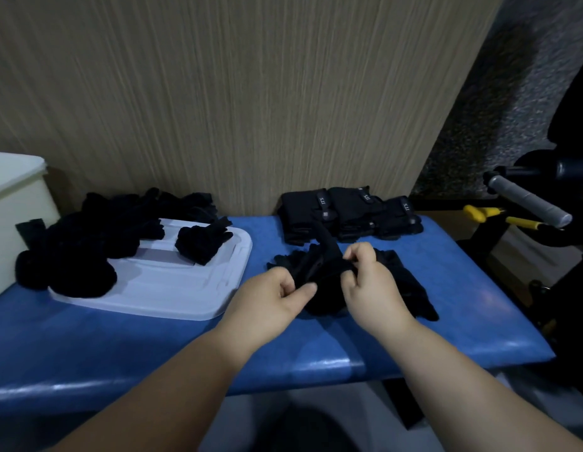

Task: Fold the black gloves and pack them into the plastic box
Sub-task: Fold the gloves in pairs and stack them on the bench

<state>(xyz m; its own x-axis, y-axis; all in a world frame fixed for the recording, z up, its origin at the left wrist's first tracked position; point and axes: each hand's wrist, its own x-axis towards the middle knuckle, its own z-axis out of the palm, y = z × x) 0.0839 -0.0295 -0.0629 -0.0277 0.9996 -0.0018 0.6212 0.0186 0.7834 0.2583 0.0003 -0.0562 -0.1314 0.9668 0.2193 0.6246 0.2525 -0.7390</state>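
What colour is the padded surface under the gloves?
Blue; the padded bench top shows best in the head view.

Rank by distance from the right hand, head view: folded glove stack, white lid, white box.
From the right hand, gripping the black glove:
1. Folded glove stack, just behind it.
2. White lid, to its left.
3. White box, far left edge.

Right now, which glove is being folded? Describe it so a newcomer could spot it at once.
Start at the blue bench; on its right half, in front of the neat folded stack by the wall, lies a crumpled black glove. It alone is pinched by both the left hand and the right hand, unlike the loose pile on and beside the white lid.
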